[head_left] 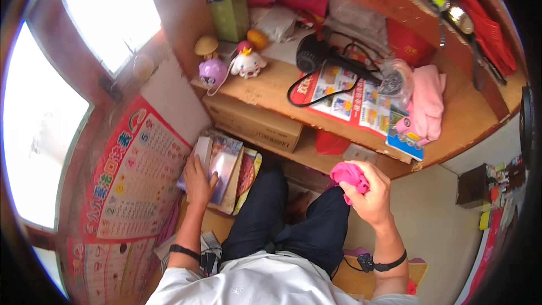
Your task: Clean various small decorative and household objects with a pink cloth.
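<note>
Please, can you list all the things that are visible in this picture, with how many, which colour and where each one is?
desk: one, brown wood, upper middle
hair dryer: one, black, on the desk
leaflet: one, red with pictures, under the hair dryer's cord
toy figures: three, purple, tan and white with pink, desk's left end
green box: one, back of the desk
pink cloth: one, desk's right part
cardboard box: one, brown, under the desk
books: a few, mixed colours, standing by the box
poster: one, red, on the left wall
left hand: resting on the books
right hand: gripping a pink rag
</note>
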`<state>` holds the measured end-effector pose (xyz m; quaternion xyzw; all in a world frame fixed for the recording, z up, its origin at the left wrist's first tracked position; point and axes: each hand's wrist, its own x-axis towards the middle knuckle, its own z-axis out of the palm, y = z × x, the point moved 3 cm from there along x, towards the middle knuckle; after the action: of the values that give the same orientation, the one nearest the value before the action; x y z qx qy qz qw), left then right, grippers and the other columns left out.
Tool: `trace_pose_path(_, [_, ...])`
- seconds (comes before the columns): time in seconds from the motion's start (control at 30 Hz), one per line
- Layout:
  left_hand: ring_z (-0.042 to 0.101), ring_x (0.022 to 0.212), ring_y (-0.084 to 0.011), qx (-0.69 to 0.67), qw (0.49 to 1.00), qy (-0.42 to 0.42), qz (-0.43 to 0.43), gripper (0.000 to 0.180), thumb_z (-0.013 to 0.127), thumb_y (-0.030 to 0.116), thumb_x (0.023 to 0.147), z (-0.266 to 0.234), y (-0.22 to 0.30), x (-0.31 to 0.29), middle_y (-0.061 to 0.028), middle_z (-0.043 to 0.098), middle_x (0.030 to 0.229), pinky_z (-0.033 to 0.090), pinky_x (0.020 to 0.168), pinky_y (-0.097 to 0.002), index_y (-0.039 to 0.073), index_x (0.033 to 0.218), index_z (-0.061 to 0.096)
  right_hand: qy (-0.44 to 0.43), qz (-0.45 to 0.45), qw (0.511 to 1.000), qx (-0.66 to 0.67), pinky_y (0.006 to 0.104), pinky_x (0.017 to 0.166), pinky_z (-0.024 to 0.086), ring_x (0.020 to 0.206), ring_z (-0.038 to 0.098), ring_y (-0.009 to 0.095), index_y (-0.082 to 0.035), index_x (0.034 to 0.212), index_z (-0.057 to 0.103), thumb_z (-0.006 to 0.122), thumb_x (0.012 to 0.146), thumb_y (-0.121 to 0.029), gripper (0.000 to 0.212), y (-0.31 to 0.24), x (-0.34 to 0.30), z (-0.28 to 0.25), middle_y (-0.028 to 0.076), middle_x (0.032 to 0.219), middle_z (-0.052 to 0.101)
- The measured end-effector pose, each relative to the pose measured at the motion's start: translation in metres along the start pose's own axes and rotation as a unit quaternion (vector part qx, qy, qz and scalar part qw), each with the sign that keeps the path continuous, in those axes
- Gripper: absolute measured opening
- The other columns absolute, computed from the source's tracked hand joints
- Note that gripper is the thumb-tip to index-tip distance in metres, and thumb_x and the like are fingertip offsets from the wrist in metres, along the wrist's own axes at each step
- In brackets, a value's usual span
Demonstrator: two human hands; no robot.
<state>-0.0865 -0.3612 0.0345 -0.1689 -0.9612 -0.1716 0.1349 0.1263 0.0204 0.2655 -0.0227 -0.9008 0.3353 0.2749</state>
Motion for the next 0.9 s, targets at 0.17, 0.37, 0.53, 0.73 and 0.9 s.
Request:
trace_pose_path(0.17, [0.046,0.141,-0.0486,-0.08,0.991,0.065,0.083,0.079,0.077,0.015,0.088,-0.061,0.069,0.045,-0.0304,0.045,0.155,0.04,0.117,-0.0509,-0.006,0.154,0.039,0.039,-0.046,0.997,-0.05,0.0416,0.075,0.058,0.083,0.073,0.034,-0.003,0.11,0.069,0.086,0.084,-0.016,0.034,-0.023,0.06,-0.014,0.015,0.094,0.072])
trace_pose_path(0.37, [0.051,0.136,-0.0477,-0.236,0.954,0.085,0.166,0.07,0.077,0.006,0.087,-0.129,0.143,0.08,-0.028,0.049,0.15,0.045,0.114,-0.0498,-0.003,0.149,0.046,0.078,-0.144,0.95,-0.264,0.0445,0.08,0.056,0.097,0.065,0.035,-0.005,0.106,0.068,0.085,0.081,-0.021,0.034,0.003,0.116,-0.017,0.013,0.103,0.067])
trace_pose_path(0.53, [0.051,0.139,-0.0443,-0.255,0.928,0.108,0.249,0.07,0.077,0.004,0.087,-0.169,0.18,0.098,-0.0253,0.049,0.151,0.043,0.116,-0.0491,-0.003,0.15,0.046,-0.06,-0.064,0.927,-0.364,0.0649,0.116,0.034,0.138,0.05,0.038,-0.004,0.136,0.065,0.082,0.085,-0.043,0.066,0.05,0.117,-0.007,0.017,0.133,0.065])
trace_pose_path(0.73, [0.055,0.139,-0.0406,-0.303,0.841,0.269,0.358,0.06,0.068,-0.006,0.09,-0.261,0.231,0.149,-0.0234,0.058,0.148,0.041,0.118,-0.0468,-0.003,0.148,0.052,0.057,-0.161,0.949,-0.266,0.0487,0.113,0.045,0.133,0.056,0.04,-0.001,0.135,0.064,0.081,0.088,-0.028,0.057,-0.029,0.117,-0.025,0.021,0.14,0.062])
trace_pose_path(0.9, [0.056,0.135,-0.044,-0.25,0.825,0.342,0.375,0.054,0.069,0.012,0.099,-0.32,0.27,0.201,-0.0253,0.059,0.144,0.041,0.118,-0.0486,-0.003,0.147,0.052,0.129,-0.301,0.927,-0.18,0.0476,0.106,0.051,0.123,0.063,0.038,-0.001,0.135,0.065,0.079,0.089,-0.02,0.052,-0.139,0.134,-0.062,0.021,0.135,0.063])
